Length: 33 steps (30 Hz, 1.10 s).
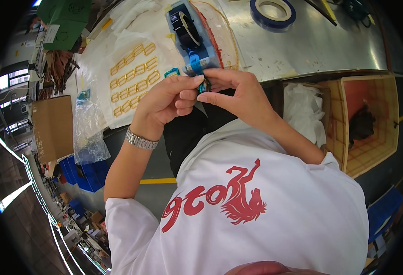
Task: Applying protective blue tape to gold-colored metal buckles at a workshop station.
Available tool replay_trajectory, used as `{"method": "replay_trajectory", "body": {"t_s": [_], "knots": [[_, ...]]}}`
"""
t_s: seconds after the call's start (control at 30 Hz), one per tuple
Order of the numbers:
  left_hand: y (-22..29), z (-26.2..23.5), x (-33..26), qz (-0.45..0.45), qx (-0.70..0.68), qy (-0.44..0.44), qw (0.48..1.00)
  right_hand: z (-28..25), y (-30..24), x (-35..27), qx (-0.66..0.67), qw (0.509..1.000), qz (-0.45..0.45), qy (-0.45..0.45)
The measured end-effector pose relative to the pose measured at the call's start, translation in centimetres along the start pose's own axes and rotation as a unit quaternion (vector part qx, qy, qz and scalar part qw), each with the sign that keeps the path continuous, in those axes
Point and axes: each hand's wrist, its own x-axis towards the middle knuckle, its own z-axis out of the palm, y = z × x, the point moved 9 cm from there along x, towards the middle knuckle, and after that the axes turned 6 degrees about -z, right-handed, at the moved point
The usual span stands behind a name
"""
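My left hand (170,97) and my right hand (245,94) meet at the table's near edge, fingers closed in a pinch. Between them is a small dark blue-green taped piece (204,86), mostly hidden by the fingertips. Just beyond stands a blue-grey tape dispenser (207,46) with a roll of dark blue tape (183,28). A strip of blue tape (195,62) comes down its front, close to my fingers. Beside my left hand lies a rectangular buckle with blue-green film (171,72). Gold rectangular buckles (136,69) lie in several rows on white paper to the left.
A large blue tape roll (273,13) lies on the metal tabletop (298,50). Right of me stand a yellowish crate (371,82) and white plastic bags (303,110). At left are a cardboard flap (53,128), a clear bag (89,133) and a green box (68,23).
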Motion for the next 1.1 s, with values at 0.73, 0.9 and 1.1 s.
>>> {"method": "replay_trajectory", "body": {"t_s": [0.73, 0.9, 1.1], "knots": [[1.4, 6.3, -8.6, 0.52, 0.522, 0.338, 0.585, 1.0, 1.0, 0.0, 0.102, 0.99, 0.052, 0.076], [-1.5, 4.3, -5.4, 0.445, 0.492, 0.292, 0.689, 1.6, 6.6, -3.5, 0.092, 0.973, 0.203, 0.06], [-4.7, 1.7, -6.0, 0.389, 0.206, 0.194, 0.877, 1.0, 2.2, -5.1, 0.031, 0.993, 0.114, 0.028]]}}
